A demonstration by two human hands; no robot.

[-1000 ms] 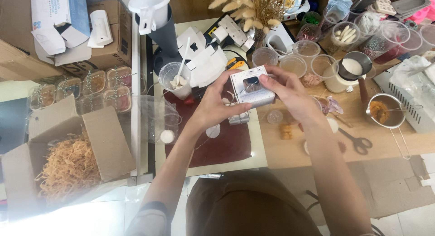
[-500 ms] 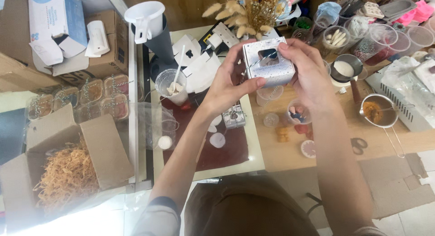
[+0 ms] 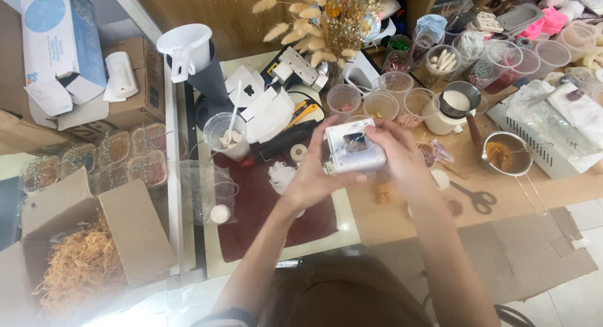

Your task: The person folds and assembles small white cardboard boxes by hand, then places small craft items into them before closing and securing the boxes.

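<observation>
A small white box [image 3: 353, 146] with a dark window in its top face is held up above the table between both hands. My left hand [image 3: 314, 176] grips its left side and lower corner. My right hand [image 3: 402, 157] grips its right side, fingers curled over the top edge. Below the box lies a dark red mat [image 3: 264, 207] with a white crumpled bit [image 3: 281, 174] on it.
Clear plastic cups [image 3: 380, 98] and tubs stand in a row behind the box. Scissors [image 3: 474, 197] and a metal strainer [image 3: 507, 154] lie to the right. A cardboard box of straw-like shreds [image 3: 78, 264] sits at the left, a white jug [image 3: 188, 47] on a grey stand behind.
The box has come down a little and toward me between both hands, and is turned slightly. Both hands keep their grip on it.
</observation>
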